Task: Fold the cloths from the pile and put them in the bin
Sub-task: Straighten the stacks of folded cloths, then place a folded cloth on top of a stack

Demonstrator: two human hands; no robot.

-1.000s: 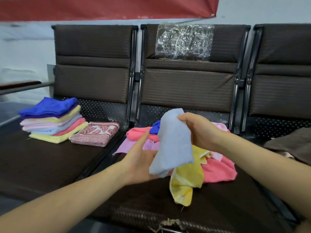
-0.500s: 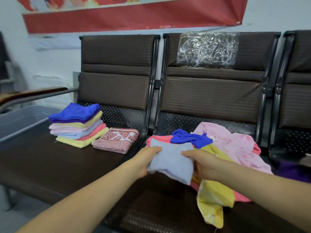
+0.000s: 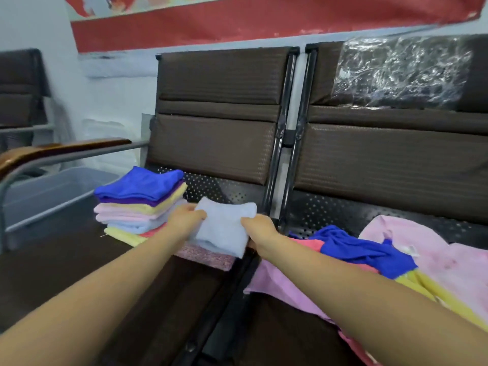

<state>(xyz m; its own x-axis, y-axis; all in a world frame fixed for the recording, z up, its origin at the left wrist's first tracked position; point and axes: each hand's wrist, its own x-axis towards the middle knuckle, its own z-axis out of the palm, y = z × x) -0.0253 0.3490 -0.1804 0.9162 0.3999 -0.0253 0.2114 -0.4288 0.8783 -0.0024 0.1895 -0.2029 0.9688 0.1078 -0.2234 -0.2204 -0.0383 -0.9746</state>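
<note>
Placing step: your left hand (image 3: 188,217) and right hand (image 3: 260,228) pinch the folded pale-blue cloth (image 3: 224,227) over the patterned cloth (image 3: 208,256), 3 o'clock of the stack (image 3: 140,202). Next: lower flat (bin (image 3: 50,191) at 9 o'clock).

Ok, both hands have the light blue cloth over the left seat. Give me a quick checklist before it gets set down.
1. Grip: left hand and right hand each pinch a side of the light blue cloth: ok.
2. Fold: cloth looks folded compact, lower edge hanging slightly: ok.
3. Landing spot: it is above the pink patterned cloth, beside the folded stack, not over it: cannot tell which is meant.
4. Stack stability: layers sit fairly squarely, blue on top: ok.
5. Bin: the grey bin sits beyond the seat's left edge, looks open, contents not visible: cannot tell.
6. Unfolded pile remains on the right seat: not ok, work left.
</note>
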